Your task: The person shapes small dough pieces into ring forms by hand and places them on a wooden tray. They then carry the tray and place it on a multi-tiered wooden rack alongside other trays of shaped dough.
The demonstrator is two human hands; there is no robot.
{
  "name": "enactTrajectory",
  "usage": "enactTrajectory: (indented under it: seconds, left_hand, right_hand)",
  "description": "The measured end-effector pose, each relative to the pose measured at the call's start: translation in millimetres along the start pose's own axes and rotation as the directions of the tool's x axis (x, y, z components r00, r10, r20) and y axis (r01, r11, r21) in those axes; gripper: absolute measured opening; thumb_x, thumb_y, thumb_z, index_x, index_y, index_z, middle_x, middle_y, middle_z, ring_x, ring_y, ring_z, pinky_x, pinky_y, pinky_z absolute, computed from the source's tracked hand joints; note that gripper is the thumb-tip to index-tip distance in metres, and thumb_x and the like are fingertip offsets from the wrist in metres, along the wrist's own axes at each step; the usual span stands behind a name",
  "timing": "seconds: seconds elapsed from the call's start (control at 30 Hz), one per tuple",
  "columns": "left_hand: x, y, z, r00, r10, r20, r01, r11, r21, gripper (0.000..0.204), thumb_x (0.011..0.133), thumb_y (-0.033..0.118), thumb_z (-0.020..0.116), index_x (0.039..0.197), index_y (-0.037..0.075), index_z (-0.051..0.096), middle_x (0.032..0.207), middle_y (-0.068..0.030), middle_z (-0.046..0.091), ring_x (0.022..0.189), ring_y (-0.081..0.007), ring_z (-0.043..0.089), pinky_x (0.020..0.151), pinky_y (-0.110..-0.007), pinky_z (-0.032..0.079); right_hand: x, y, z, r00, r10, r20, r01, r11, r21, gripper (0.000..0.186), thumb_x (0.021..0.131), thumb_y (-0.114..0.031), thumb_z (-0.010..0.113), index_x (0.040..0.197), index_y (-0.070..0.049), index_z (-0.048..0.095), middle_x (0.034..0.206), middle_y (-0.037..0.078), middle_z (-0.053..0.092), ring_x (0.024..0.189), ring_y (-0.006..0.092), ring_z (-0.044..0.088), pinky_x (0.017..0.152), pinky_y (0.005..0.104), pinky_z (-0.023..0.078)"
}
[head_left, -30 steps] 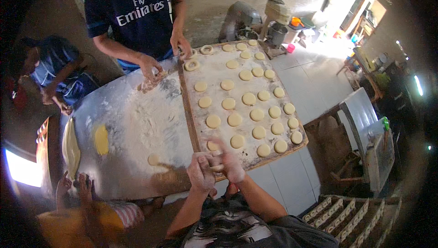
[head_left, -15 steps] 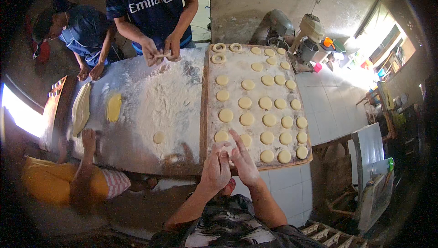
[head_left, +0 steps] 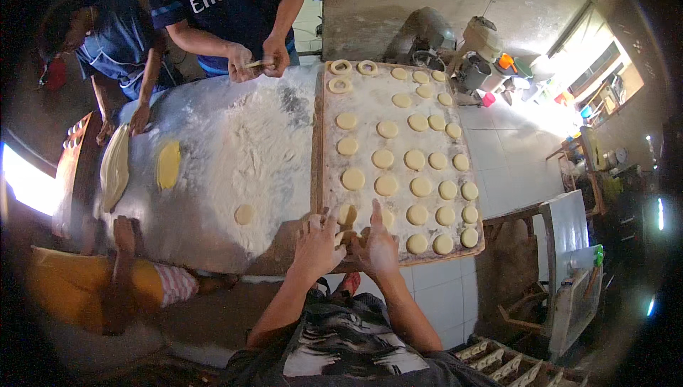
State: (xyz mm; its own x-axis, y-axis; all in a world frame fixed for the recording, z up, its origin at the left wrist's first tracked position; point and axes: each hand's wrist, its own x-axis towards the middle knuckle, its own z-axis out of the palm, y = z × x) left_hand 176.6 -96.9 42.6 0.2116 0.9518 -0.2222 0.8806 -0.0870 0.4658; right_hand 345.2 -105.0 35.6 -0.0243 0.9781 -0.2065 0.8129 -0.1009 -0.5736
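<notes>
My left hand point(head_left: 318, 241) and my right hand point(head_left: 373, 245) are at the near edge of the floured board point(head_left: 325, 138). Their fingertips point away from me, with a partly hidden dough piece point(head_left: 346, 236) held between thumbs and fingers. My right index finger sticks out over the board. Several pale dough discs point(head_left: 420, 186) lie in loose rows there, with three rings point(head_left: 341, 85) in the far left corner. Left of the board, a metal surface point(head_left: 277, 166) carries spread flour, a long dough strip point(head_left: 115, 166), a yellow smear point(head_left: 169, 165) and a lone disc point(head_left: 244, 214).
Co-workers stand across point(head_left: 213, 24), at far left point(head_left: 117, 45) and in orange at lower left point(head_left: 85, 280), hands at the metal surface. Buckets and machines point(head_left: 473, 70) line the back wall. A stand point(head_left: 569, 266) is at right, a slatted rack point(head_left: 512, 366) at bottom right.
My hands have lowered toward the board, my left fingers spreading forward. The far co-workers' hands shifted, one now at the long strip. The view turned between the first two frames.
</notes>
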Motion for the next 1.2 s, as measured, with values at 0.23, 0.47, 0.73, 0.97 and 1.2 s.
enactTrajectory:
  seconds: [0.23, 0.47, 0.73, 0.97, 1.2]
  left_hand:
    - [48.8, -2.3, -2.4, 0.959, 0.204, -0.195, -0.177, 0.973, 0.149, 0.044, 0.090, 0.024, 0.063, 0.125, 0.001, 0.052, 0.107, -0.0207, 0.058, 0.107, -0.0381, 0.056, 0.085, -0.050, 0.048]
    - [62.4, -33.9, -10.2, 0.870, 0.491, -0.049, -0.486, 0.834, -0.261, 0.035, 0.094, 0.022, 0.057, 0.118, -0.003, 0.054, 0.103, -0.0247, 0.060, 0.093, -0.0422, 0.062, 0.081, -0.049, 0.051]
    - [37.1, -220.3, -69.7, 0.931, -0.204, -0.302, 0.004, 0.834, -0.552, 0.027, 0.088, 0.017, 0.067, 0.111, 0.004, 0.060, 0.112, -0.0164, 0.066, 0.104, -0.0359, 0.062, 0.093, -0.045, 0.048]
    - [23.2, -257.7, -78.4, 0.833, -0.218, -0.508, 0.100, 0.963, -0.250, 0.027, 0.086, 0.012, 0.065, 0.111, 0.003, 0.064, 0.107, -0.0210, 0.066, 0.106, -0.0374, 0.060, 0.089, -0.046, 0.049]
    - [46.2, -232.9, -82.5, 0.877, -0.222, -0.426, 0.025, 0.907, -0.421, 0.030, 0.090, 0.020, 0.065, 0.112, 0.000, 0.065, 0.088, -0.0238, 0.069, 0.084, -0.0377, 0.068, 0.075, -0.047, 0.053]
  right_hand:
    - [12.8, 47.9, -21.7, 0.960, 0.079, -0.268, -0.085, 0.996, -0.012, 0.039, 0.087, -0.019, 0.062, 0.120, 0.000, 0.055, 0.115, 0.029, 0.053, 0.098, 0.0458, 0.058, 0.087, 0.0508, 0.048]
    - [60.7, -0.1, -20.2, 0.990, -0.120, -0.067, 0.115, 0.990, -0.083, 0.032, 0.084, -0.013, 0.068, 0.112, -0.003, 0.055, 0.082, 0.017, 0.065, 0.087, 0.0389, 0.066, 0.078, 0.0446, 0.052]
    - [174.0, -141.4, 84.8, 0.895, -0.392, 0.211, 0.314, 0.892, 0.325, 0.041, 0.088, -0.022, 0.070, 0.124, -0.007, 0.057, 0.115, 0.018, 0.065, 0.107, 0.0322, 0.065, 0.092, 0.0395, 0.051]
    - [216.7, -183.1, 140.2, 0.908, -0.346, 0.235, 0.382, 0.916, -0.126, 0.036, 0.088, -0.024, 0.068, 0.117, -0.004, 0.060, 0.104, 0.015, 0.066, 0.097, 0.0348, 0.065, 0.089, 0.0413, 0.051]
    - [202.2, -192.6, 127.8, 0.891, -0.335, 0.308, 0.296, 0.941, 0.165, 0.026, 0.088, -0.017, 0.070, 0.104, -0.002, 0.057, 0.099, 0.008, 0.064, 0.087, 0.0207, 0.065, 0.078, 0.0373, 0.052]
